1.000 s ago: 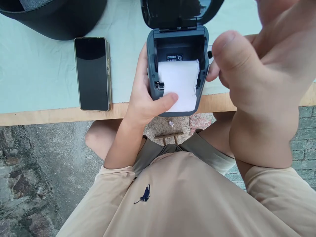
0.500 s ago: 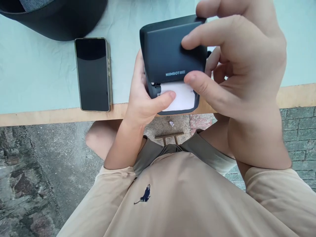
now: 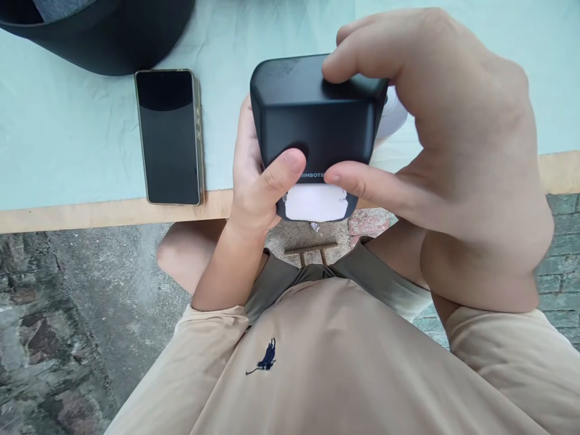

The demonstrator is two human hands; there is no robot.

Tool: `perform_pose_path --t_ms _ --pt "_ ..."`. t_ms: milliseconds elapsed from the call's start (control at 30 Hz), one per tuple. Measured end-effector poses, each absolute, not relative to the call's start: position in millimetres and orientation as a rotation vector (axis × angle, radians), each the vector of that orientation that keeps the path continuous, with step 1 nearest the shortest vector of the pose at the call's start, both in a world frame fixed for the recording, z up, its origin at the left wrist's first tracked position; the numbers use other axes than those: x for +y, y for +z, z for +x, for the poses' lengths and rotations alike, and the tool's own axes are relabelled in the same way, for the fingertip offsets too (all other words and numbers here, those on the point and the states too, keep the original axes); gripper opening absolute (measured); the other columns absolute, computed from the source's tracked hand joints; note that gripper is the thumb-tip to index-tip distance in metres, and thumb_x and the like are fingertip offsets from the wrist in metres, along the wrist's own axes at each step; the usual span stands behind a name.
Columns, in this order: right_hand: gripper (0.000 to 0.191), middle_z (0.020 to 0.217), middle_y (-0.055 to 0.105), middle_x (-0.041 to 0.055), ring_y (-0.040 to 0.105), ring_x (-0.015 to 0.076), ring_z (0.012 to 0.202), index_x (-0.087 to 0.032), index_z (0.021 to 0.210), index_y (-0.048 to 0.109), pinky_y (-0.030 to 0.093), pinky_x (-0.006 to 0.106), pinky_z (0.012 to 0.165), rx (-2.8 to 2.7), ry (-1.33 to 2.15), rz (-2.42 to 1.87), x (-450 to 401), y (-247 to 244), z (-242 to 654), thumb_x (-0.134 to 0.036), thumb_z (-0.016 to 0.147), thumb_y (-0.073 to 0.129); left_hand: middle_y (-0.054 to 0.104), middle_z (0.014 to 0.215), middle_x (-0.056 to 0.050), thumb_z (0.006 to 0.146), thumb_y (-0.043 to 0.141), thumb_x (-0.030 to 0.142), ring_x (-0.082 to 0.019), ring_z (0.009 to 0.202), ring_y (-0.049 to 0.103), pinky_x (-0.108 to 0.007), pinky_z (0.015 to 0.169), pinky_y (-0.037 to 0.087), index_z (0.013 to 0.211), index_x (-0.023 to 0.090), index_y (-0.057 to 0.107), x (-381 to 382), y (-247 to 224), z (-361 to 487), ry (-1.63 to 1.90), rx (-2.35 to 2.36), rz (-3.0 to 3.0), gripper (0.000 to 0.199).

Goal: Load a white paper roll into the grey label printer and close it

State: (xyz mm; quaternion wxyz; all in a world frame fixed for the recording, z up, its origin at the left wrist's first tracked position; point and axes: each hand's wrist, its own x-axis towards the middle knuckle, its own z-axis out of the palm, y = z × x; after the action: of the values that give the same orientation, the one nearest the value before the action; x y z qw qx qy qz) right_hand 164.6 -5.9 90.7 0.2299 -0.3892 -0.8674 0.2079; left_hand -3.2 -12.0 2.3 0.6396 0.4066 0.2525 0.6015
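Observation:
A black label printer (image 3: 317,130) with NIIMBOT lettering is held up over the table's near edge. White label paper (image 3: 316,202) shows at its lower end, below the lid. My left hand (image 3: 267,175) grips the printer's left side, its thumb on the front face near the lettering. My right hand (image 3: 435,121) holds the right side, with fingertips on the top face and the thumb at the lid's lower edge. Part of a white round object (image 3: 393,118) shows behind the printer, between it and my right hand.
A phone (image 3: 170,139) with a dark screen lies on the pale green tablecloth (image 3: 67,139) to the left. Behind it stands a black bag or container (image 3: 122,36). The table's wooden edge (image 3: 113,211) runs across in front of my legs.
The printer has tilted so more of its top face shows, and it sits slightly lower. My left thumb has moved from the paper up onto the lid. The white round object has come into view.

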Motion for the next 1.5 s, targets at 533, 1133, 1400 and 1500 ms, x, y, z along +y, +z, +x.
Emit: perform_pose_path --t_ms 533,1133,1400,1500 --pt "0.038 0.138 0.045 0.0036 0.038 0.0089 0.134 -0.013 0.124 0.044 0.033 0.021 0.112 -2.394 0.526 -1.055 3 81 169 -0.034 0.092 0.042 0.062 0.108 -0.003 0.088 0.042 0.054 -0.024 0.128 0.049 -0.035 0.094 0.05 0.105 0.027 0.061 -9 1 1 1.358 0.515 0.871 0.037" --pt "0.045 0.13 0.053 0.0028 0.042 0.0153 0.133 -0.015 0.127 0.045 0.037 0.029 0.112 -2.379 0.58 -0.987 5 80 169 -0.038 0.089 0.049 0.062 0.122 -0.002 0.085 0.029 0.07 -0.024 0.121 0.054 -0.038 0.098 0.047 0.108 0.031 0.062 -7 -12 -2 1.379 0.828 0.859 0.056" --pt "0.044 0.125 0.055 -0.0041 0.046 0.016 0.131 -0.027 0.121 0.048 0.04 0.03 0.114 -2.275 0.642 -0.949 9 80 169 -0.028 0.079 0.061 0.064 0.117 0.001 0.09 0.037 0.051 -0.025 0.127 0.048 -0.04 0.104 0.044 0.108 0.03 0.06 -4 3 0 1.305 0.673 0.762 0.036" --pt "0.034 0.119 0.058 0.0005 0.05 0.0199 0.126 -0.024 0.112 0.053 0.044 0.034 0.11 -2.228 0.65 -0.934 14 79 172 -0.037 0.08 0.056 0.061 0.119 0.001 0.089 0.03 0.057 -0.023 0.131 0.045 -0.038 0.103 0.046 0.1 0.027 0.061 -7 9 1 1.287 0.596 0.805 0.045"
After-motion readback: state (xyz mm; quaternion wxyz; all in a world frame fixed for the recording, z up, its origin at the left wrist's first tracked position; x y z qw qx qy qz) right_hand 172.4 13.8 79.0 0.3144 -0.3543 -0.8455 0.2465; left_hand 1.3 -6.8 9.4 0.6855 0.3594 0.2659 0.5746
